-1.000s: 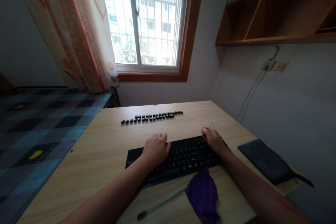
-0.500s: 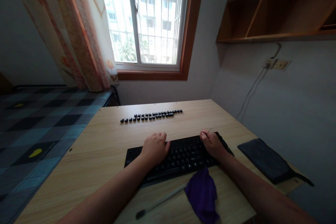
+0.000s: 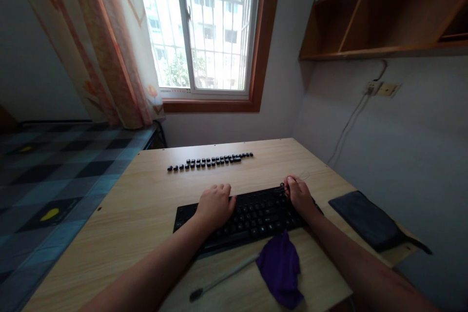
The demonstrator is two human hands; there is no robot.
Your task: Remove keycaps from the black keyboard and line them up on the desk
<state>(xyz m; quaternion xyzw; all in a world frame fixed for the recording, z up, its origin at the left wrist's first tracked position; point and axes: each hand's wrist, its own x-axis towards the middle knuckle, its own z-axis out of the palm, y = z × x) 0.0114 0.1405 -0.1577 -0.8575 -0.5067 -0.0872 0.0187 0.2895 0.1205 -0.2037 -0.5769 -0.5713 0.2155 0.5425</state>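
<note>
A black keyboard [image 3: 252, 219] lies slightly askew on the wooden table. My left hand [image 3: 216, 204] holds it down at its left part, fingers over the far edge and thumb on the keys. Just above the keyboard's far right part is my right hand [image 3: 298, 194], closed in a pinch on a thin wire keycap puller [image 3: 304, 175]. A small dark keycap [image 3: 282, 185] appears at the puller's end, left of my fingertips. Removed black keycaps [image 3: 208, 162] stand in rows beyond the keyboard.
A purple cloth [image 3: 280, 270] lies in front of the keyboard, touching the thin handle of a small brush [image 3: 196, 295]. To the right, a dark pouch [image 3: 365, 219] with a strap rests at the table edge. A bed [image 3: 73, 180] stands at the left.
My right hand has risen a little and moved right, away from the keys. A small dark piece now shows by its fingertips. My left hand has stayed in place.
</note>
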